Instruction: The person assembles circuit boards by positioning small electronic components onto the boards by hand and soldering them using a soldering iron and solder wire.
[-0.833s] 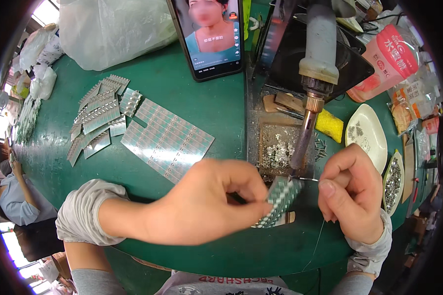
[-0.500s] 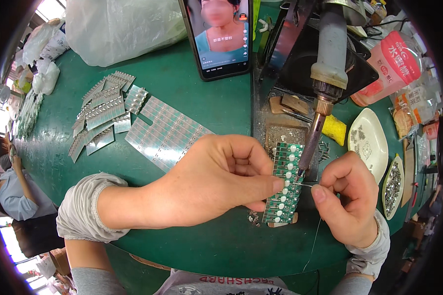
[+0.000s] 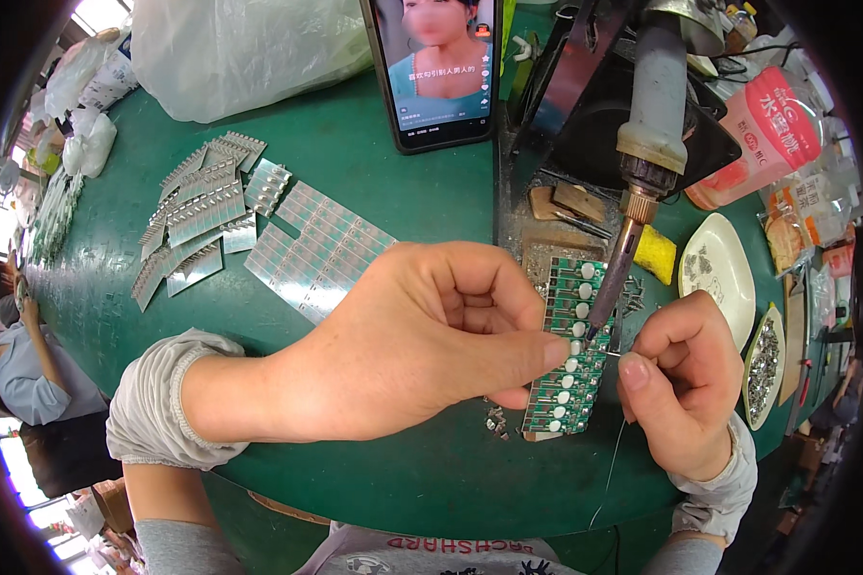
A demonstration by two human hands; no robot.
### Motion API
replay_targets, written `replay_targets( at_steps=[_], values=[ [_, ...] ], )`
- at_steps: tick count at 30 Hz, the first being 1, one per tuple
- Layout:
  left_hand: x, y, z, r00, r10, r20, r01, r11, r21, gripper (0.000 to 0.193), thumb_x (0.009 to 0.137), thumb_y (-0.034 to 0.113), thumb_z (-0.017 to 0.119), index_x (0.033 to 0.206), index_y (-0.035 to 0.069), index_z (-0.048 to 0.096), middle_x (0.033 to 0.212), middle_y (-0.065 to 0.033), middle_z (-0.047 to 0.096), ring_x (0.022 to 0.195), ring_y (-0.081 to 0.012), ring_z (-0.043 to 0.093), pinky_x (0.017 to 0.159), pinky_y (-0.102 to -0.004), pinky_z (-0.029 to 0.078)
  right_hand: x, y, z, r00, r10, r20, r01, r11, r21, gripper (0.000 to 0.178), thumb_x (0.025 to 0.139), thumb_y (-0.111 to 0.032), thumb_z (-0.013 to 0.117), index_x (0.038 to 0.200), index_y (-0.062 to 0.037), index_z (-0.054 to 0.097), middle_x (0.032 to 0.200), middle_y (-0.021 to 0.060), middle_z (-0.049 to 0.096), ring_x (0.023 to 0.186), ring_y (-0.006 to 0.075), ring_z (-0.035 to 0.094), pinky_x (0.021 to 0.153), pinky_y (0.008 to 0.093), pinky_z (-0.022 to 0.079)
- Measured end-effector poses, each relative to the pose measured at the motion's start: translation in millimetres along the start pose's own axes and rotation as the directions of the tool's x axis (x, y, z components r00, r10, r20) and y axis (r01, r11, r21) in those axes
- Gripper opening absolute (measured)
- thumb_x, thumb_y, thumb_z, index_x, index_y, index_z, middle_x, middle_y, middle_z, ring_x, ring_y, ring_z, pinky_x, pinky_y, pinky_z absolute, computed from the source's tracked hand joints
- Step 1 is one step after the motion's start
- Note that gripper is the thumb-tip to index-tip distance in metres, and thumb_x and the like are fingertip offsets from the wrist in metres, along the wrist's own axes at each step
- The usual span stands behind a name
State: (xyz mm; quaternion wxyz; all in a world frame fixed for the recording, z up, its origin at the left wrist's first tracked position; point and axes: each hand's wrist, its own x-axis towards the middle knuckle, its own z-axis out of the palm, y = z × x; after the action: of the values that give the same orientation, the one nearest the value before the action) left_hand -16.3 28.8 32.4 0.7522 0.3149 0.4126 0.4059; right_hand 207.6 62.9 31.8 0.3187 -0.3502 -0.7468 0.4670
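Note:
My left hand (image 3: 451, 331) grips a green circuit board panel (image 3: 568, 383) by its left edge, thumb on top beside a column of round white parts. Between the pinched thumb and finger of my right hand (image 3: 683, 383) is a thin solder wire (image 3: 616, 460), whose tail hangs down over the table. The wire's short end points left at the board's right edge. A soldering iron (image 3: 633, 206) is fixed above, its dark tip slanting down to the board close to the wire end. Whether tip and board touch is too small to tell.
Metallic strip pieces (image 3: 197, 206) are heaped at left beside a flat panel sheet (image 3: 321, 244). A phone (image 3: 441, 134) stands at the back near a plastic bag (image 3: 249, 57). At right are a yellow sponge (image 3: 654, 254), a white dish (image 3: 724, 278) and a dish of small metal parts (image 3: 765, 369).
My left hand has shifted the board slightly right and up, so the iron tip sits over a different spot along it. My right hand has moved a little to the right.

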Motion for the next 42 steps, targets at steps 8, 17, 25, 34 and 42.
replay_targets(
  at_steps=[8, 17, 25, 34, 42],
  values=[
    [-0.6, -0.4, 0.2, 1.000, -0.019, 0.013, 0.019, 1.000, 0.016, 0.010, 0.083, -0.003, 0.065, 0.082, -0.001, 0.056, 0.082, -0.0069, 0.064, 0.072, -0.0107, 0.064, 0.066, -0.0224, 0.057, 0.3, -0.8, -0.4, 1.000, 0.006, 0.006, -0.006, 1.000, -0.007, 0.015, 0.082, 0.001, 0.064, 0.086, 0.0004, 0.050, 0.056, -0.0013, 0.049, 0.045, 0.0010, 0.041, 0.042, 0.0178, 0.028],
    [-5.4, -19.1, 2.1, 0.988, -0.137, 0.076, 0.127, 0.985, 0.119, 0.009, 0.083, -0.002, 0.067, 0.083, -0.001, 0.058, 0.081, -0.0030, 0.061, 0.074, -0.0090, 0.061, 0.066, -0.0213, 0.053, 6.6, -6.7, -8.7, 0.971, 0.232, 0.058, -0.239, 0.954, 0.183, 0.013, 0.084, -0.001, 0.064, 0.086, 0.0002, 0.051, 0.066, -0.0030, 0.052, 0.053, -0.0007, 0.044, 0.047, 0.0165, 0.031],
    [-20.4, -38.2, 7.6, 0.409, 0.568, 0.714, -0.719, -0.281, 0.636, 0.001, 0.070, -0.001, 0.063, 0.070, -0.001, 0.062, 0.084, -0.0123, 0.065, 0.072, -0.0210, 0.066, 0.058, -0.0248, 0.055, 8.7, -11.0, -17.2, 0.859, 0.381, 0.342, -0.442, 0.889, 0.119, 0.009, 0.081, -0.003, 0.067, 0.083, -0.0007, 0.059, 0.067, -0.0042, 0.053, 0.057, -0.0009, 0.046, 0.048, 0.0161, 0.033],
    [-11.1, -49.9, 5.5, 0.135, 0.444, 0.886, -0.611, -0.666, 0.427, 0.007, 0.071, 0.006, 0.058, 0.067, 0.002, 0.061, 0.082, -0.0120, 0.064, 0.074, -0.0234, 0.066, 0.063, -0.0291, 0.059, 8.5, -12.3, -17.0, 0.887, 0.167, 0.431, -0.190, 0.982, 0.012, 0.014, 0.076, 0.000, 0.068, 0.088, -0.0009, 0.062, 0.074, 0.0040, 0.058, 0.059, 0.0096, 0.054, 0.048, 0.0219, 0.042],
    [-11.3, -51.6, 2.3, 0.096, 0.376, 0.922, -0.577, -0.733, 0.359, 0.012, 0.076, 0.011, 0.056, 0.067, 0.004, 0.062, 0.085, -0.0094, 0.064, 0.074, -0.0208, 0.066, 0.064, -0.0300, 0.059, 7.3, -15.9, -16.8, 0.887, 0.156, 0.436, -0.151, 0.987, -0.047, 0.015, 0.075, 0.000, 0.069, 0.089, -0.0008, 0.062, 0.074, 0.0043, 0.057, 0.059, 0.0095, 0.056, 0.048, 0.0222, 0.044]
  ],
)
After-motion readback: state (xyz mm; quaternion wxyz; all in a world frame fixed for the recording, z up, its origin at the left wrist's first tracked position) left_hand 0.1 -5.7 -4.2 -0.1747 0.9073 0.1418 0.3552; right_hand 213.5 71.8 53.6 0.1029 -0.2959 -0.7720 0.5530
